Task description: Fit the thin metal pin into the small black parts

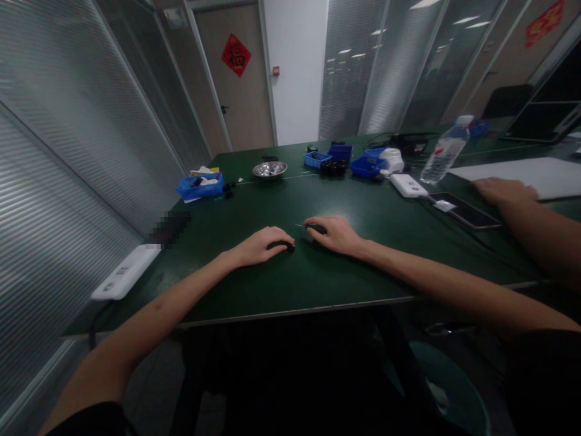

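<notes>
My left hand point(261, 245) rests on the dark green table point(281, 284), fingers curled over a small black part point(282, 245). My right hand point(333, 234) lies just to its right, fingers closed around a dark tool point(313, 228) with a thin metal tip pointing left. The two hands are almost touching near the table's middle. What the black pieces are is too dark to tell.
A blue tray point(200, 186) sits at the back left, a metal bowl point(269, 169) and several blue bins point(345, 160) further back. A water bottle point(445, 154), white box point(408, 185) and phone point(465, 211) lie at right, near another person's arm point(531, 212). A white power strip point(124, 272) lies at the left edge.
</notes>
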{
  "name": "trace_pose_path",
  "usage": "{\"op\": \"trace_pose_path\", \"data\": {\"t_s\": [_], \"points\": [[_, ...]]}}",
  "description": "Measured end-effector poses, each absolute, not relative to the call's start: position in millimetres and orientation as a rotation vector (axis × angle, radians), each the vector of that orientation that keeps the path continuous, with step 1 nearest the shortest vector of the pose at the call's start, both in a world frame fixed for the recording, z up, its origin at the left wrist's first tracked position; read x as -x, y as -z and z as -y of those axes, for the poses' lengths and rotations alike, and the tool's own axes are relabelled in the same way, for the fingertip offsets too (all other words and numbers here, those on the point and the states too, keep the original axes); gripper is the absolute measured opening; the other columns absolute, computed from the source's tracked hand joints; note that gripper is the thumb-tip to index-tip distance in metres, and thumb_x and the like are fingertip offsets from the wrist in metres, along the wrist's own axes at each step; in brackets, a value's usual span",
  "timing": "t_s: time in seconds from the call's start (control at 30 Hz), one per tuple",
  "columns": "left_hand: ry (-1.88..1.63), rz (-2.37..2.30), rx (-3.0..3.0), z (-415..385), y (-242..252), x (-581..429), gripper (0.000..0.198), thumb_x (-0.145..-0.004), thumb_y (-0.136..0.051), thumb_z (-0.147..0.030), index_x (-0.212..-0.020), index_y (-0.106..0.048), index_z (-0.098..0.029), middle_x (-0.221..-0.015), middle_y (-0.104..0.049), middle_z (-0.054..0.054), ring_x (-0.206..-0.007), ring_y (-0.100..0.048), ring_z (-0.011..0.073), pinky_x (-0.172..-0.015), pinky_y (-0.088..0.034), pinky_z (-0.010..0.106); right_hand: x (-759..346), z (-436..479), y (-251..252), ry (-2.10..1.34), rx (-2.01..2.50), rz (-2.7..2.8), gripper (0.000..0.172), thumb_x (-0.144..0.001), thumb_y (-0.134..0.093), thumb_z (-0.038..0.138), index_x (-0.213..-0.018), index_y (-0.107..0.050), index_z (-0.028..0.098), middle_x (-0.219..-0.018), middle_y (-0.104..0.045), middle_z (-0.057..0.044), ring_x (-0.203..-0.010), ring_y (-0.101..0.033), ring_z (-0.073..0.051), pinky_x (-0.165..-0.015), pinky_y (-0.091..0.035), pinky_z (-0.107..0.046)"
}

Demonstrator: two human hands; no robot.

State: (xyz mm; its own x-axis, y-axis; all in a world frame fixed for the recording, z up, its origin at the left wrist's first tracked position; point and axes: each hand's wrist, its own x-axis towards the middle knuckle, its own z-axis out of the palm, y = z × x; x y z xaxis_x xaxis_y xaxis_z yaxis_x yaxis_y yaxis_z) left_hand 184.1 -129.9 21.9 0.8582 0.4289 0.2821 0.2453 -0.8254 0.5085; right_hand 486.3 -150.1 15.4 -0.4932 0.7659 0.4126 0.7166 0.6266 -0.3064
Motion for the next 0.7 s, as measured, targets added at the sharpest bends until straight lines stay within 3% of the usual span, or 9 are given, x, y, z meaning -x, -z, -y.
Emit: {"op": "trace_pose_path", "data": {"t_s": [0.23, 0.4, 0.53, 0.7], "points": [[-0.586, -0.609, -2.563, 119, -21, -176, 0.031, -0.104, -0.058, -0.026, -0.134, -0.070, -0.024, -0.127, -0.070, 0.011, -0.118, -0.064, 0.0248, -0.105, -0.051, 0.043, -488, 148, -14, -0.135, 1.159, 2.343, 0.036, -0.106, -0.054, 0.040, -0.132, -0.072, 0.022, -0.122, -0.079, -0.007, -0.093, -0.074, -0.023, -0.083, -0.055, -0.035], [-0.718, -1.018, -2.497, 80, -17, -136, 0.035, -0.101, -0.062, -0.032, -0.132, -0.071, -0.022, -0.123, -0.070, 0.010, -0.099, -0.067, 0.0233, -0.089, -0.056, 0.041, -488, 150, -16, -0.148, 1.160, 2.359, 0.037, -0.106, -0.052, 0.041, -0.132, -0.071, 0.022, -0.121, -0.078, -0.007, -0.091, -0.073, -0.022, -0.080, -0.053, -0.034], [-0.757, -1.412, -2.488, 49, -15, -88, 0.025, -0.097, -0.063, -0.030, -0.114, -0.080, -0.022, -0.122, -0.072, 0.010, -0.110, -0.068, 0.0272, -0.102, -0.053, 0.042, -488, 151, -17, -0.155, 1.140, 2.360, 0.038, -0.106, -0.052, 0.040, -0.132, -0.072, 0.020, -0.119, -0.079, -0.008, -0.090, -0.073, -0.022, -0.081, -0.053, -0.035], [-0.739, -1.926, -2.400, 30, -14, -38, 0.024, -0.092, -0.064, -0.028, -0.106, -0.083, -0.021, -0.122, -0.074, 0.011, -0.113, -0.068, 0.0314, -0.107, -0.050, 0.041, -488, 151, -16, -0.136, 1.144, 2.365, 0.037, -0.106, -0.052, 0.039, -0.131, -0.072, 0.022, -0.120, -0.079, -0.007, -0.092, -0.074, -0.023, -0.082, -0.054, -0.035]]}}
